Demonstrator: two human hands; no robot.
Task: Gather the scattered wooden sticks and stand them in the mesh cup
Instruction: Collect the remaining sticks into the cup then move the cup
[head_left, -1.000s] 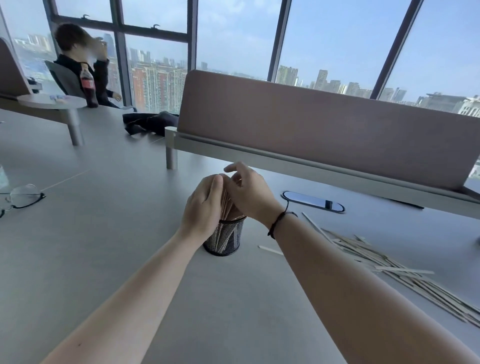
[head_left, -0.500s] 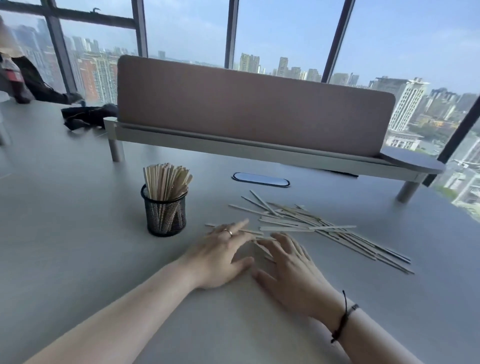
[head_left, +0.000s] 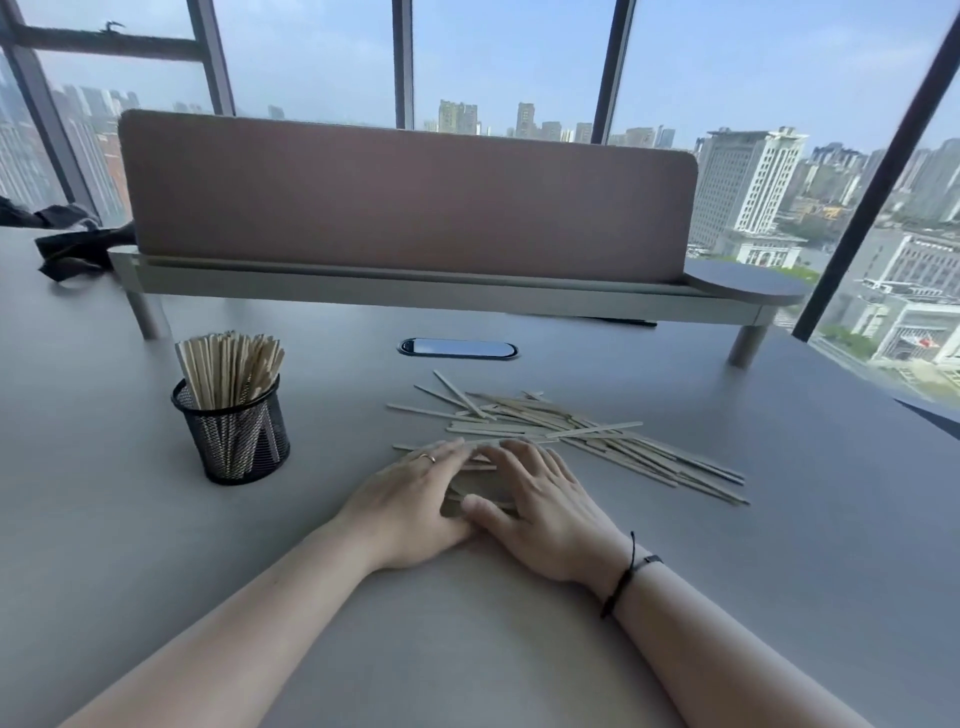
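Sticks (head_left: 587, 441) under left hand (head_left: 410, 504), right hand (head_left: 545, 514)

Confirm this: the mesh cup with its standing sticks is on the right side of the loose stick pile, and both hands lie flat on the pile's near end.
Wrong side. The head view shows the mesh cup left of the loose stick pile. The rest holds: left hand and right hand lie flat on its near end.

On the grey table (head_left: 156, 545), the left hand (head_left: 410, 499) and right hand (head_left: 545, 504) lie flat side by side, fingers straight, pressing a few wooden sticks (head_left: 571, 431) (the loose pile spreads toward 2 o'clock), while the mesh cup (head_left: 234, 431), packed with upright sticks, stands at 10 o'clock.
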